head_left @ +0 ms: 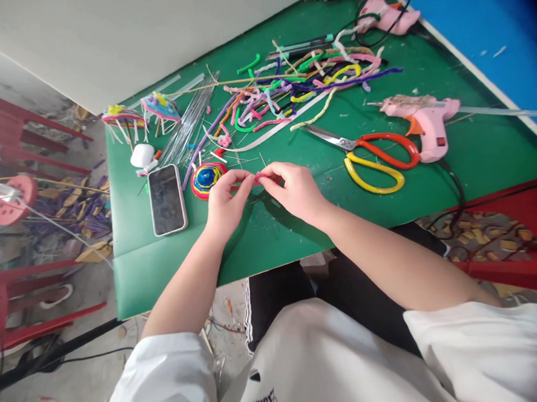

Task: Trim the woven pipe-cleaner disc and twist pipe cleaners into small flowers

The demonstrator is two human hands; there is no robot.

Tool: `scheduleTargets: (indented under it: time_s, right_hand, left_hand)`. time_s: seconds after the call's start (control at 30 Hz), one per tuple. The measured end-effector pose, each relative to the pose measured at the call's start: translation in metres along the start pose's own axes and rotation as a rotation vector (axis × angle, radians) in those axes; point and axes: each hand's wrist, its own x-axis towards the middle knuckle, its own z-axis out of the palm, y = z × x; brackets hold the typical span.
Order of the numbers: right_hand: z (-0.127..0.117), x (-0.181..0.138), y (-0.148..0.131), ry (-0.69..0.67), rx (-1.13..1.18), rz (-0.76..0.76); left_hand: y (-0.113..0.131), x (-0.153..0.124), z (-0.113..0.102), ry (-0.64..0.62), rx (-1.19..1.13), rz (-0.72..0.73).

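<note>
Over the front half of the green table, my left hand (227, 202) and my right hand (295, 190) meet fingertip to fingertip. Both are closed in a pinch on a short piece of pinkish-red pipe cleaner (257, 178), mostly covered by the fingers. Just beside my left hand lies a round coil (208, 179) with red, yellow and blue rings. Behind the hands spreads a tangle of coloured pipe cleaners (284, 94). Scissors (355, 144) with one red and one yellow handle lie open to the right of my right hand.
A phone (167, 200) and a white earbud case (142, 155) lie at the left, near thin wires (190, 118) and two small coiled umbrella shapes (160, 107). Pink glue guns (427, 118) with cords occupy the right side. A pale panel (117, 40) borders the table's back.
</note>
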Motion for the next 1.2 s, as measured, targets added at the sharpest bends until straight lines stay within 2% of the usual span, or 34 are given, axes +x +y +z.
scheduleTargets:
  time_s: [0.17,0.3,0.47,0.57,0.87,1.2]
  right_hand:
    - [0.0015,-0.0016,-0.0025,0.019,0.085,0.028]
    - [0.0018,-0.0018,-0.0029,0.039,0.097,0.033]
    - [-0.0002,0.0008,-0.0008,-0.038,0.075,0.059]
    - [-0.0007,0.0013,-0.0010,-0.055,0.054,0.051]
    - [-0.0009,-0.0003,-0.0023,-0.051,-0.078,0.001]
    - [0.0007,-0.0010,0.0003,-0.036,-0.153,-0.039]
  left_hand:
    - [-0.0016,-0.0016,0.0040,0.060,-0.023,0.008]
    - [-0.0027,-0.0037,0.0094,0.119,-0.106,-0.038]
    - [-0.0040,-0.0037,0.0082,0.065,-0.122,-0.053]
    - [-0.0049,-0.0026,0.0055,0.017,-0.071,-0.017]
    - [0.0014,-0.0029,0.0040,0.056,0.164,0.137]
    - [0.0020,-0.0044,0.0048,0.031,0.248,0.127]
